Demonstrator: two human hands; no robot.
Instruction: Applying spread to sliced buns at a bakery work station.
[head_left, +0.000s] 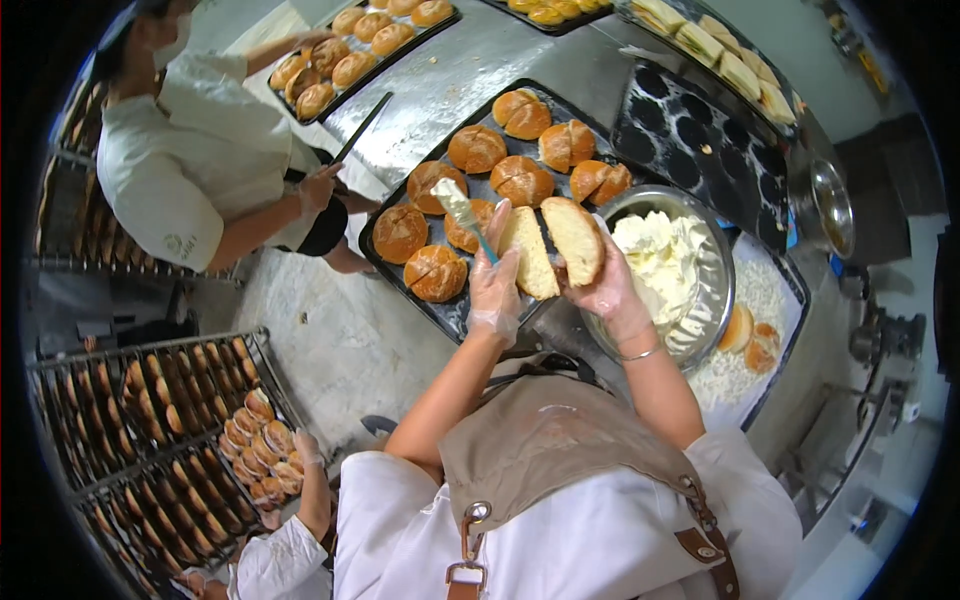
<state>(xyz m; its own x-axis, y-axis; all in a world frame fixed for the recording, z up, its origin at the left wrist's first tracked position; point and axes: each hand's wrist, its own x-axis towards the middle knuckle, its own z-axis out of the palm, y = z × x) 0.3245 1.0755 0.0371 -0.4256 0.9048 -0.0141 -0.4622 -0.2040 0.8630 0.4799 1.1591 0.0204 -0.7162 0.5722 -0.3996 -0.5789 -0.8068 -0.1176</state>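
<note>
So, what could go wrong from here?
The blue-handled spatula, its blade smeared with pale cream, is in the clear-gloved left hand, seemingly above round golden-brown buns; cream might drip onto them. The clear-gloved right hand holds a brown-crusted, pale-centred bun half beside the shiny metal bowl of pale cream; crumbs could fall in.

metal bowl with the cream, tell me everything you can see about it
The metal bowl is round, wide-mouthed and shiny silver-grey, with a thin rim. It sits to the right of the roll tray, with white shreds on its other side. A rough mound of pale cream fills much of it, and smears streak the inner wall at the lower right. The right hand covers part of its left side; whether they touch cannot be told. Its base is hidden.
</note>
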